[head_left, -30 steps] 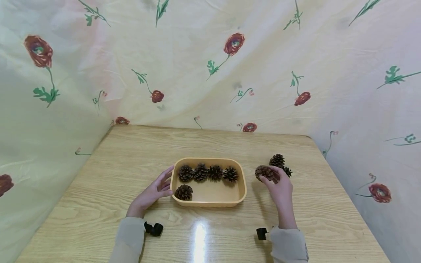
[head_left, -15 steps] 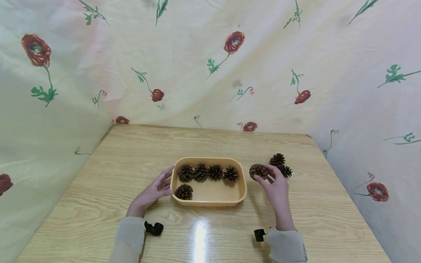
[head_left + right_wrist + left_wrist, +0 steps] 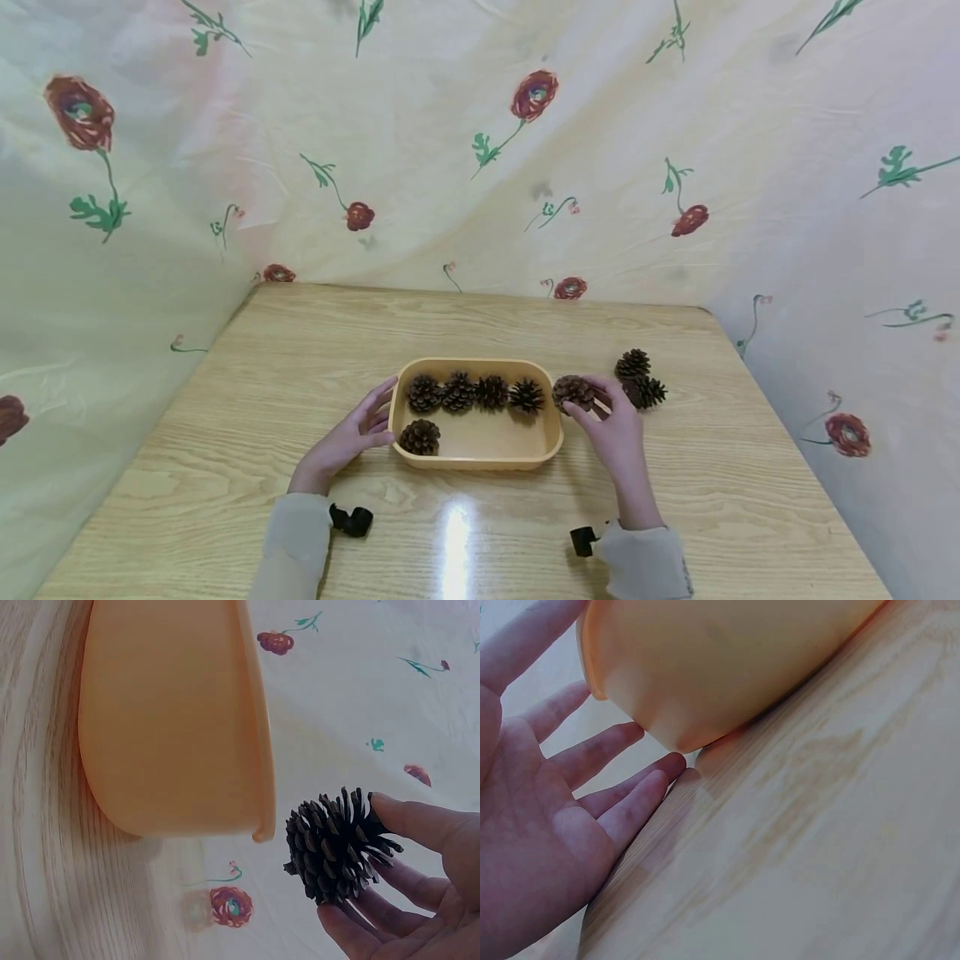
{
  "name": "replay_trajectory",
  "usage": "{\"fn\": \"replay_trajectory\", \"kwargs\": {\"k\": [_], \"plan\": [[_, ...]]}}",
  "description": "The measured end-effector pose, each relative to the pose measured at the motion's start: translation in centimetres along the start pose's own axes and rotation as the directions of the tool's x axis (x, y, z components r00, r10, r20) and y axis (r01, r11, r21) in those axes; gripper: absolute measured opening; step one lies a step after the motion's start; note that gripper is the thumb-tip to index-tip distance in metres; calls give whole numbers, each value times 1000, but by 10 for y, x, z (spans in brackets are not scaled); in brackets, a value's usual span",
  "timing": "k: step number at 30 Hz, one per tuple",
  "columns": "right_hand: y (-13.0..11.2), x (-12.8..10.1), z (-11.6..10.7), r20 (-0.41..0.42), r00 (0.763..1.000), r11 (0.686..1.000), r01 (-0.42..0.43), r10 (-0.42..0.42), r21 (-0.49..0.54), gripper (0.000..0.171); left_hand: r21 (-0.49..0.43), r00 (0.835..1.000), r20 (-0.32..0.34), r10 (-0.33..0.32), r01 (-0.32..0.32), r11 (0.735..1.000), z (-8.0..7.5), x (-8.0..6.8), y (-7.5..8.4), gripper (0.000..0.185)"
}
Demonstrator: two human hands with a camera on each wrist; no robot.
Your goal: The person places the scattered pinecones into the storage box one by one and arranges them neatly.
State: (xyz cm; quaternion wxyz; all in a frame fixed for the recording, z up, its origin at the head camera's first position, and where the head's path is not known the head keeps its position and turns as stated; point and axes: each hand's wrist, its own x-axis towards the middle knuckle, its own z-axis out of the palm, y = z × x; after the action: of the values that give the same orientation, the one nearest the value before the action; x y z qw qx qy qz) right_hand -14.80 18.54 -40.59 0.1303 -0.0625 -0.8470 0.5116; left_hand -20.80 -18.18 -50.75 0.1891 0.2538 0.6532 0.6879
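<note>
The right hand [image 3: 611, 425] pinches a pine cone [image 3: 573, 390] in curled fingertips, just at the right rim of the tray [image 3: 480, 460]; the left hand [image 3: 348, 437], fingers straight, rests against the tray's left wall; to do this well, lift the cone clear of the rim, lower it into the bare front row beside the lone cone [image 3: 419, 437], and release gently so that the brittle scales do not snag.

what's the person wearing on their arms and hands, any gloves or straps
No gloves: the left hand and the right hand are bare. Both forearms are covered by light beige, soft-looking long sleeves, the left sleeve and the right sleeve, ending at the wrists. A small black strap-like piece sits at each cuff, left and right.
</note>
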Motion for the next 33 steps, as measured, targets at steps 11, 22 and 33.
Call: {"fn": "replay_trajectory", "kwargs": {"k": [11, 22, 33], "plan": [[-8, -4, 15, 55, 998, 999, -9, 7, 38, 47, -4, 1000, 6, 3, -3, 1000, -1, 2, 1, 84], [-5, -6, 37, 108, 994, 999, -6, 1, 45, 47, -6, 1000, 5, -1, 1, 1000, -1, 2, 1, 84], [-4, -13, 63, 157, 987, 999, 35, -33, -10, 46, 18, 1000, 5, 6, -6, 1000, -4, 1, -5, 84]]}}
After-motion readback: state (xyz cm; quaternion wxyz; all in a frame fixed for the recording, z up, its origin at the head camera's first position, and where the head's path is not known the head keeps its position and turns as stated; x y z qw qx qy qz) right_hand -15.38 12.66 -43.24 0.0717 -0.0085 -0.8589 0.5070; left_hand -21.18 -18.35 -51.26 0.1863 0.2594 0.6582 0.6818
